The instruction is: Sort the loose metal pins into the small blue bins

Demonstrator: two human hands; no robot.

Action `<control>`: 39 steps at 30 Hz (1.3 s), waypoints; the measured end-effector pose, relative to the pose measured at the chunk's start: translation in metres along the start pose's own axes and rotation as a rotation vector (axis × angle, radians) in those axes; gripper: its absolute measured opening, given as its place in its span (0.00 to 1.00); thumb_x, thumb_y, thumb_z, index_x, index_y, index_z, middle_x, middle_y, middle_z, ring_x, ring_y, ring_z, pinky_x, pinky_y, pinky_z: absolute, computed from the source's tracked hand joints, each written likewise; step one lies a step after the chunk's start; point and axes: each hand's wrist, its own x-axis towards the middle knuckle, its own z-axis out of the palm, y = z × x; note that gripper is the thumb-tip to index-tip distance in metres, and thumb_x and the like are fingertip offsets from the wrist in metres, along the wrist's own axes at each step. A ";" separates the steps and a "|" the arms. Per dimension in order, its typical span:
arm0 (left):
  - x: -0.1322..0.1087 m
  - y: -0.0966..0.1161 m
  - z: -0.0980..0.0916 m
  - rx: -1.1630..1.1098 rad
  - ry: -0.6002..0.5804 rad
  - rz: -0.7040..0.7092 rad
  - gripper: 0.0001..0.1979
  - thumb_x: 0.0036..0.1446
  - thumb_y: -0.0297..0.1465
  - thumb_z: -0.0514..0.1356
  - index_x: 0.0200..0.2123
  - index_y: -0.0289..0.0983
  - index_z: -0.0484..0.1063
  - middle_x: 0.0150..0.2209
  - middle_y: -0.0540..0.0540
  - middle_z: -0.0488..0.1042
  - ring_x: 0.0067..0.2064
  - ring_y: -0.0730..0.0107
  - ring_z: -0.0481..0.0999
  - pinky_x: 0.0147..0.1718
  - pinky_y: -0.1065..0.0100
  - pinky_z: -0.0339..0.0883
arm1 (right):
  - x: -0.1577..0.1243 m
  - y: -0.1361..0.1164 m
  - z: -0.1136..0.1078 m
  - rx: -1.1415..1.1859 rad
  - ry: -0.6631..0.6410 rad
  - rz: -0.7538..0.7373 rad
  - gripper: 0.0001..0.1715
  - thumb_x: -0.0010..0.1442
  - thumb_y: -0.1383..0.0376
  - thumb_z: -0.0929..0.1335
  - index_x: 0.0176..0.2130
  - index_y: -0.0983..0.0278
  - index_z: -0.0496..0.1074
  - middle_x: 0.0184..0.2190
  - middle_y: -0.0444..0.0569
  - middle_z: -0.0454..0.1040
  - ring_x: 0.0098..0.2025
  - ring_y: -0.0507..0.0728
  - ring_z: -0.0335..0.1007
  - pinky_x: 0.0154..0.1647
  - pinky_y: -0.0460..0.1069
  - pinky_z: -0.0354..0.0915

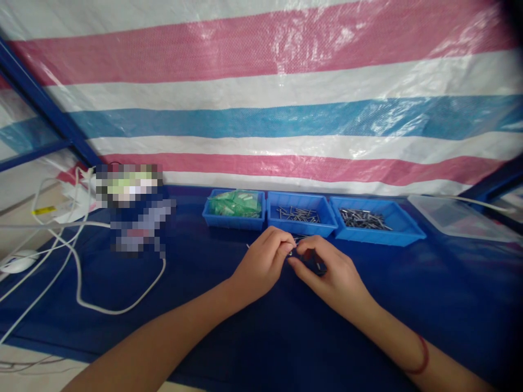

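Head view: your left hand point(261, 261) and right hand point(327, 272) meet fingertip to fingertip over the blue counter point(429, 294), both pinching a small metal pin point(291, 251). Judged light, stiff, slippery; grip mid-shaft. Bin of pins point(301, 214) just behind.

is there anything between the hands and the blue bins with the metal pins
Nothing visible. The left hand and right hand meet over a small metal piece on the blue table cover, just in front of the middle bin. Only bare cover lies between them and the right bin and the bin of green packets.
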 end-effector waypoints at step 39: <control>-0.003 -0.003 0.000 -0.173 0.018 -0.206 0.07 0.63 0.32 0.53 0.39 0.37 0.69 0.37 0.48 0.73 0.38 0.71 0.72 0.38 0.71 0.66 | 0.000 0.016 -0.003 0.274 0.028 0.242 0.11 0.57 0.56 0.69 0.34 0.62 0.74 0.32 0.48 0.77 0.31 0.55 0.73 0.30 0.49 0.70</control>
